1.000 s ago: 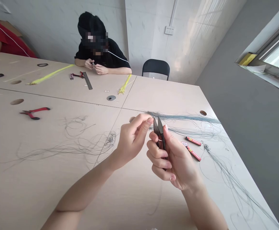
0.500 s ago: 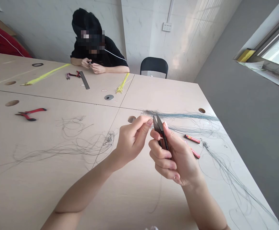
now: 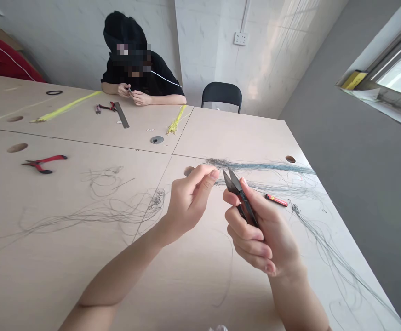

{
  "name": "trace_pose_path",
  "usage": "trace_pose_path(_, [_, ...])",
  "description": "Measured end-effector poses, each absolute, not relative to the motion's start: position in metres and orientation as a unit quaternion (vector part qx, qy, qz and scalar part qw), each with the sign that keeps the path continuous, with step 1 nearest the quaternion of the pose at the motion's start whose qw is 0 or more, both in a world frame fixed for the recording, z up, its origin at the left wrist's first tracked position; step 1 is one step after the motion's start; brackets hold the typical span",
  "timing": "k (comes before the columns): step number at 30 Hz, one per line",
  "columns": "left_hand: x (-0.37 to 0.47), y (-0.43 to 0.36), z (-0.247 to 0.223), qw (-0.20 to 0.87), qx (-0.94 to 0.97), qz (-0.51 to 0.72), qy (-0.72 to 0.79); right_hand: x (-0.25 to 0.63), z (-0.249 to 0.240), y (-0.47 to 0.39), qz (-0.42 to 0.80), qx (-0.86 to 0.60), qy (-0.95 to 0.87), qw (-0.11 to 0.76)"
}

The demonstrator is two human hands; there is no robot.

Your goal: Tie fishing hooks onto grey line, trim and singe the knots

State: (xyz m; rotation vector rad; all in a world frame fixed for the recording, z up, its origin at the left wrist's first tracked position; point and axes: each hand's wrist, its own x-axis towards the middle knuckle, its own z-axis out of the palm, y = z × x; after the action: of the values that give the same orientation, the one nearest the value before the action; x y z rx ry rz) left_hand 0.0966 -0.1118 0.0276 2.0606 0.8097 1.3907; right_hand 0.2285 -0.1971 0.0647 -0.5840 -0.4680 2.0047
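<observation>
My right hand (image 3: 255, 230) is wrapped round black thread snips (image 3: 241, 195), their blades parted and pointing up and left. Thumb and index finger of my left hand (image 3: 195, 195) are pinched together just left of the blade tips. A tiny dark tip shows at those fingertips, too small to name. Behind my hands lies a bundle of blue-grey line (image 3: 266, 167) with a dark tangled end, and a second bundle (image 3: 272, 187) is partly hidden by my right hand. A single loose strand (image 3: 231, 266) curves over the table below my hands.
Red-handled pliers (image 3: 43, 164) and tangled grey line (image 3: 83, 214) lie at left. A red tube (image 3: 276, 200) and another line bundle (image 3: 331, 243) are at right. Across the table (image 3: 235, 131), a person in black (image 3: 159, 78) works near yellow bundles (image 3: 176, 120) and a ruler (image 3: 121, 115).
My right hand has drawn the snips a little right and down, away from my left fingertips. My left hand has barely moved. A second red tube is now hidden behind my right hand.
</observation>
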Motion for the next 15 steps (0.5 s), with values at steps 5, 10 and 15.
trace_pose_path(5, [0.0975, -0.1120, 0.0268, 0.261, 0.762, 0.513, 0.297, 0.2262, 0.0655, -0.2006, 0.833, -0.210, -0.177, 0.480])
trace_pose_path(10, [0.0988, -0.1122, 0.0250, 0.276, 0.763, 0.513, 0.280, 0.2241, 0.0641, -0.1978, 0.828, -0.206, -0.171, 0.493])
trace_pose_path(15, [0.0994, -0.1135, 0.0239, 0.295, 0.766, 0.502, 0.274, 0.2218, 0.0633, -0.1972, 0.813, -0.211, -0.166, 0.517])
